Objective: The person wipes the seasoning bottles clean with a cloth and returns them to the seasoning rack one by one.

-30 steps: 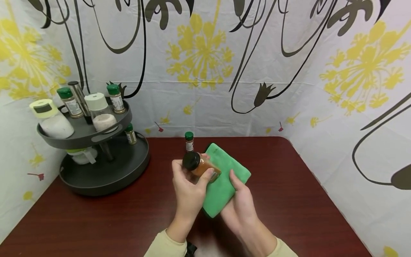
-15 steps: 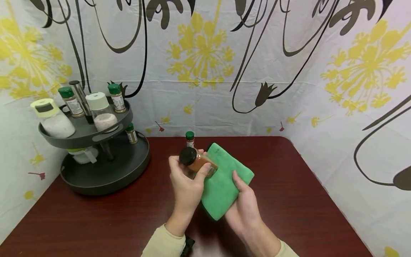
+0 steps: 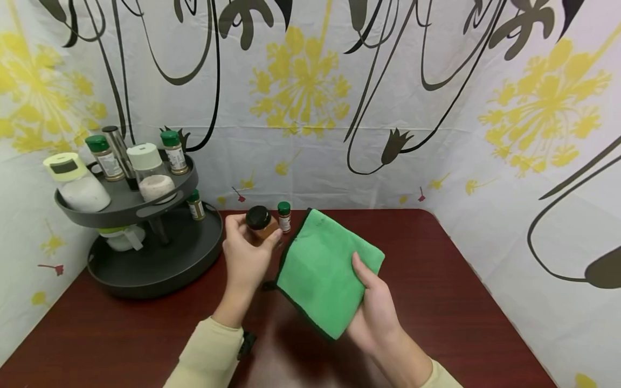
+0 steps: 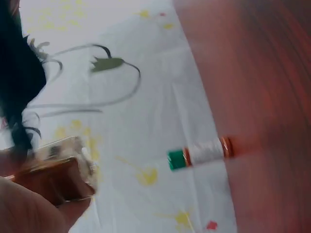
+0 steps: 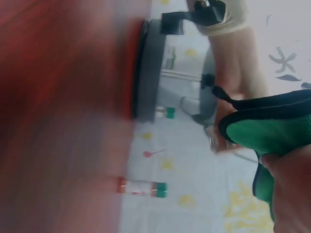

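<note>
The left hand (image 3: 248, 261) is holding the black-lidded jar (image 3: 262, 229) above the table (image 3: 121, 345), near the green-capped bottle (image 3: 284, 218), though depth is hard to judge; a sideways bump could be toppling that bottle. The right hand (image 3: 377, 310) is gripping the green cloth (image 3: 322, 272).

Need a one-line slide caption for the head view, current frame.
Left hand holds a black-capped jar while the right hand grips a green cloth over a reddish-brown table.
</note>
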Available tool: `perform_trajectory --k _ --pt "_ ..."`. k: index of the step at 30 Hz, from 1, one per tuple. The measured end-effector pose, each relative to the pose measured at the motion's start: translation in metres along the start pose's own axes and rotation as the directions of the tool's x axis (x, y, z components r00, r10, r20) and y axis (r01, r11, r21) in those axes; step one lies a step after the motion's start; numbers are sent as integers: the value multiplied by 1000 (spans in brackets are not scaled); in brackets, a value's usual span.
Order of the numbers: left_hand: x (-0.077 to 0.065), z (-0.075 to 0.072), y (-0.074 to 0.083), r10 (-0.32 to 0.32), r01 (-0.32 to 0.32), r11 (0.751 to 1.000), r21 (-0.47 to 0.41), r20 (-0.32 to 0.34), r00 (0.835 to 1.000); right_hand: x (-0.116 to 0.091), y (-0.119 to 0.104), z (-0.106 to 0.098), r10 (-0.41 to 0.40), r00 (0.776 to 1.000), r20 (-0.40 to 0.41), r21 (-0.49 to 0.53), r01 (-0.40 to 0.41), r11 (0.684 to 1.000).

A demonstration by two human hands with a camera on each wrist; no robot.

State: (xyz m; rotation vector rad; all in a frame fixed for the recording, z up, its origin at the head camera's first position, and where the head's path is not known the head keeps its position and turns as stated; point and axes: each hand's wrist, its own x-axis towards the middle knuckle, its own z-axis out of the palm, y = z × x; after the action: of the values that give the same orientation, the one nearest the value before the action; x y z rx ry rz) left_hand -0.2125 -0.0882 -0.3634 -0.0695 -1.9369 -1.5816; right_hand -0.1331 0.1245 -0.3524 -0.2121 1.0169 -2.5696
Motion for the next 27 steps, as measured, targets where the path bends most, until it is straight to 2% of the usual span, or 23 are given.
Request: perform_trajectory --k 2,5,9,13,17,21,24,27 --pt "9 -8 -10 -61 62 995 72 -9 998 1 1 -4 23 999 -31 12 -23 1000" --pt "26 -21 -25 -139 146 973 177 -53 989 1 4 -11 58 994 -95 30 -55 998" --pt "52 -42 -44 -256 274 921 275 -100 961 2 9 -17 66 987 -146 46 -60 997" --pt "77 -63 -65 -359 370 861 348 -98 928 4 12 -19 74 983 -169 50 -66 997" --pt "101 -81 -81 -414 404 805 435 -76 907 7 16 -21 89 979 -186 55 -80 995" --pt "123 -93 -93 -466 390 750 534 7 885 9 19 -23 94 975 -200 51 -85 995" --pt "135 -99 -104 -506 370 728 577 87 858 11 21 -24 98 975 -202 48 -90 995" --pt "144 -103 -113 -537 379 718 584 119 835 12 23 -24 108 976 -189 54 -99 994"
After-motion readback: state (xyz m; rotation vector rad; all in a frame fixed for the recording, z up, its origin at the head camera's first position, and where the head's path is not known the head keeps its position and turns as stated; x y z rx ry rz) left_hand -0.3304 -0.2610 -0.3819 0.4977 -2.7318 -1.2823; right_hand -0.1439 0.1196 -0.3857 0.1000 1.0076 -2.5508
